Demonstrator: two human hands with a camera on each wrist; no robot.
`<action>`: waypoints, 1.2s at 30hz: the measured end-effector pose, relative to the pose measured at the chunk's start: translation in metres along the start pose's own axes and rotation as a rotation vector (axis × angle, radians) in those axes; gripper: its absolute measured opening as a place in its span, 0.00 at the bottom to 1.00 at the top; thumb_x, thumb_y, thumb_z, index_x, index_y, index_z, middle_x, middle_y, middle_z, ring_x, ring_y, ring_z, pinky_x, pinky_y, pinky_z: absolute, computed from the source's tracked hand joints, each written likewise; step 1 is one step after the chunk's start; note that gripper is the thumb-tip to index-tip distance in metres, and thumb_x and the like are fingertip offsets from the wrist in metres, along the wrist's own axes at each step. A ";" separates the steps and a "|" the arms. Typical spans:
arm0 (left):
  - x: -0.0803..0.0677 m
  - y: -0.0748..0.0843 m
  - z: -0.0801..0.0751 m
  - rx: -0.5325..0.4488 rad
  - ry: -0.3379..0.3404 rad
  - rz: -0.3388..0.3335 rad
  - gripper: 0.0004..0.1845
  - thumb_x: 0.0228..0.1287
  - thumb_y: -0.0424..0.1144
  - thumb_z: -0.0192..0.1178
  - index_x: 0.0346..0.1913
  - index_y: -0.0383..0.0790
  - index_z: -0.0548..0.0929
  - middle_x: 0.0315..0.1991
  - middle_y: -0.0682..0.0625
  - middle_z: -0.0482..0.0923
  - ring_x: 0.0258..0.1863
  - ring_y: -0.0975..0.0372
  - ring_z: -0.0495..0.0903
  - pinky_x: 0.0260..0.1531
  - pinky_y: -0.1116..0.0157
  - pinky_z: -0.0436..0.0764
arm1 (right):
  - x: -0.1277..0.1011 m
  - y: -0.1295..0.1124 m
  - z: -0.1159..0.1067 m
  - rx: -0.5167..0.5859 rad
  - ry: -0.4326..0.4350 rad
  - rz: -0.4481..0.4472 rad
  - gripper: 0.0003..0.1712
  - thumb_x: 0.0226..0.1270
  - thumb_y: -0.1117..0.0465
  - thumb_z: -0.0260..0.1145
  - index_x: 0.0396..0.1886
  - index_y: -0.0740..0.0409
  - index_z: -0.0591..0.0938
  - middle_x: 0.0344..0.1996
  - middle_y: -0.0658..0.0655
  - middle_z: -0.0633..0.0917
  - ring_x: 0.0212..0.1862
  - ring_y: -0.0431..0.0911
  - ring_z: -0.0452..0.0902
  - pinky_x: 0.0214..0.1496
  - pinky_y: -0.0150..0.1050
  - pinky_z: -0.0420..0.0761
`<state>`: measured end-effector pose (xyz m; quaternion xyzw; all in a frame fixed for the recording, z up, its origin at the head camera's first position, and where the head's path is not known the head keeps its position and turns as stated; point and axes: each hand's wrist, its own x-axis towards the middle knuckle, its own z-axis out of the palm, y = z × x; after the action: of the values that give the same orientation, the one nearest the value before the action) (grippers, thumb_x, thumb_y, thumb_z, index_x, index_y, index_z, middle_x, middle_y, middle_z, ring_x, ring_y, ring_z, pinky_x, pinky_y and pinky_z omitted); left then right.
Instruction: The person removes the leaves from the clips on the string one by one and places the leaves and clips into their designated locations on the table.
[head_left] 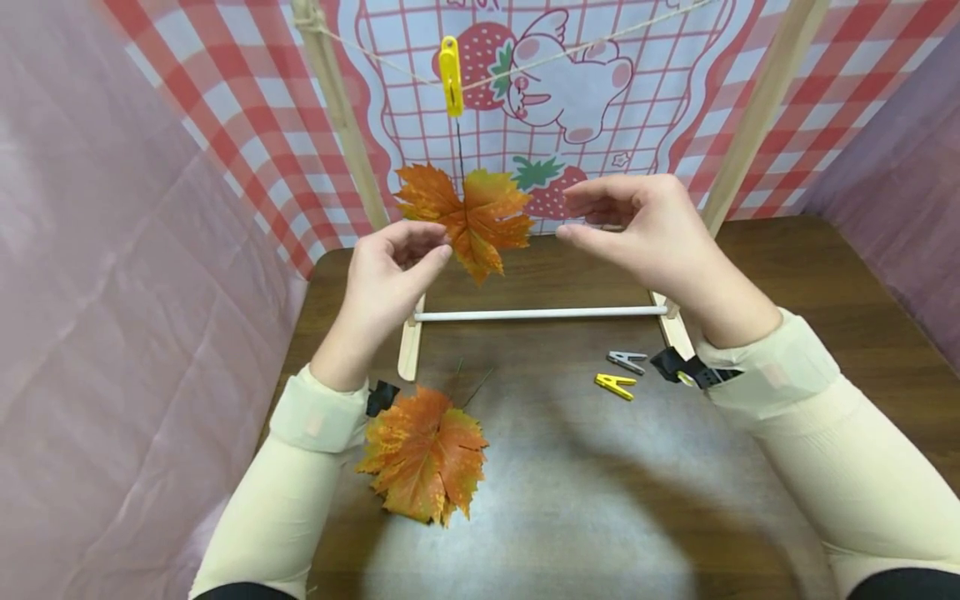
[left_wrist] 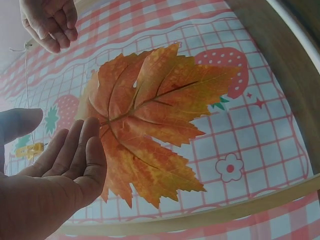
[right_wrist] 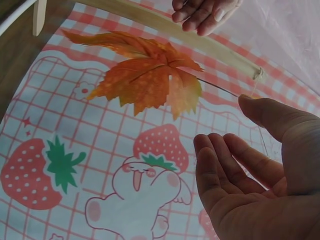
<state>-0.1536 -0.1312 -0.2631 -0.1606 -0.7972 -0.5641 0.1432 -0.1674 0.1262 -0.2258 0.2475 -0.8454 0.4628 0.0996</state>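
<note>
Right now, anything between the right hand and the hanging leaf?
Nothing visible. The right hand is open beside the hanging leaf, apart from it, with only air between. The left hand sits at the leaf's other side.

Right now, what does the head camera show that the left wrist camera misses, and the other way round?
Only the head view shows the table, a second leaf lying on it, two loose clips and the yellow peg on the string. Only the left wrist view shows the hanging leaf's veins close up. Both show the hanging leaf, the open left hand beside it, the right hand and the strawberry cloth.
</note>
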 end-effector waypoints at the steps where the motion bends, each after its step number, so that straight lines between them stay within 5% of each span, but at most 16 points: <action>1: 0.001 0.001 -0.001 0.002 0.000 -0.001 0.10 0.57 0.30 0.60 0.42 0.28 0.80 0.35 0.41 0.79 0.33 0.55 0.77 0.33 0.62 0.75 | 0.001 -0.001 0.000 0.000 0.000 -0.007 0.18 0.53 0.60 0.70 0.44 0.61 0.82 0.37 0.53 0.83 0.37 0.44 0.79 0.38 0.32 0.75; 36: 0.026 0.022 -0.009 -0.013 0.068 0.060 0.11 0.56 0.28 0.60 0.42 0.24 0.79 0.35 0.39 0.80 0.34 0.57 0.78 0.36 0.64 0.75 | 0.046 -0.057 -0.012 -0.063 0.022 -0.123 0.18 0.51 0.60 0.71 0.43 0.61 0.83 0.37 0.54 0.83 0.38 0.42 0.78 0.42 0.33 0.74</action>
<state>-0.1678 -0.1302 -0.2312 -0.1660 -0.7831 -0.5698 0.1857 -0.1788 0.0956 -0.1594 0.2905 -0.8416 0.4317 0.1446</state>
